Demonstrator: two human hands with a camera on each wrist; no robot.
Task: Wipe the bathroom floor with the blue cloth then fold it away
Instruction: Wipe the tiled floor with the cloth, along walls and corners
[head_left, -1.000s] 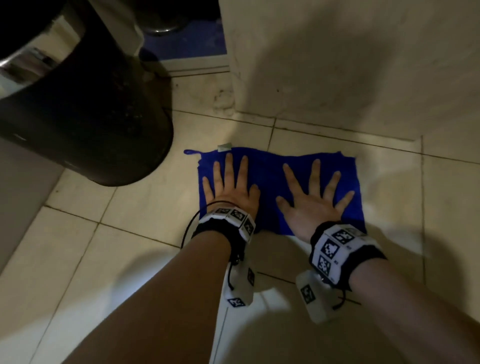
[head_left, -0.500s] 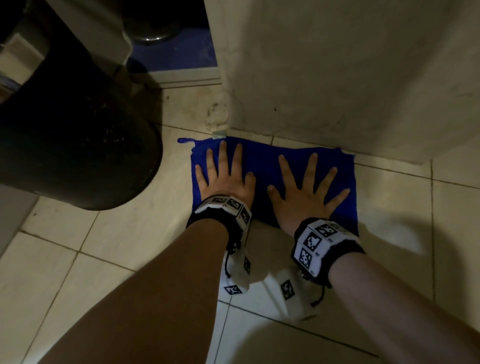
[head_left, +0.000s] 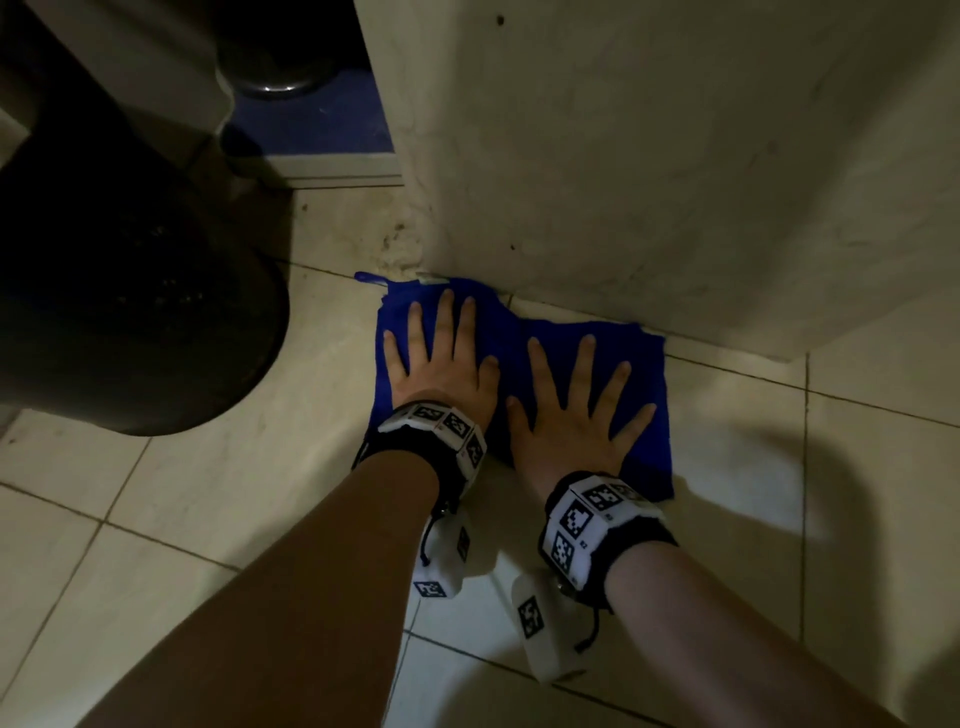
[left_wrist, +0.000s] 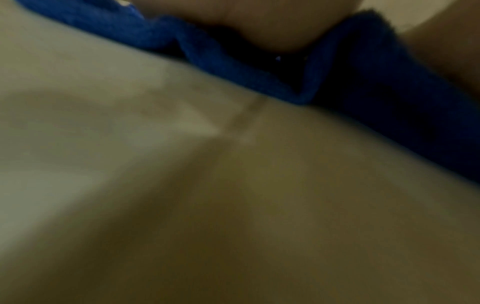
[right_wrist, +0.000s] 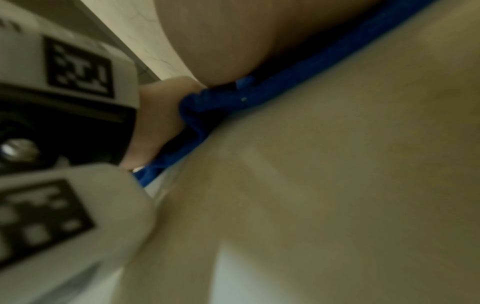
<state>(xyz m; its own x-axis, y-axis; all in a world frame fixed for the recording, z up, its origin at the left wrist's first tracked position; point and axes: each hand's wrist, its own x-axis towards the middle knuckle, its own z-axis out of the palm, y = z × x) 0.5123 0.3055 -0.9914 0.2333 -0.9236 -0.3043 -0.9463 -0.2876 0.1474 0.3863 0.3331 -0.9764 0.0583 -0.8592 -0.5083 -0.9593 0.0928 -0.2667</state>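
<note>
The blue cloth (head_left: 524, 338) lies spread flat on the pale floor tiles, its far edge against the foot of a wall. My left hand (head_left: 441, 358) presses flat on its left half, fingers straight and spread. My right hand (head_left: 576, 405) presses flat on its right half, fingers fanned. In the left wrist view the blue cloth (left_wrist: 246, 76) bunches under the heel of my palm. In the right wrist view the blue cloth (right_wrist: 221, 102) edge shows under my palm, with the left wrist's tagged band beside it.
A large dark round bin (head_left: 130, 312) stands on the floor just left of the cloth. A cream wall block (head_left: 649, 156) rises right behind the cloth. A doorway with a blue floor (head_left: 311, 124) opens at the far left. Pale floor tiles (head_left: 208, 493) spread in front.
Both hands have pushed the cloth forward across the tiles until its far edge meets the wall; the cloth has bunched slightly near the wall.
</note>
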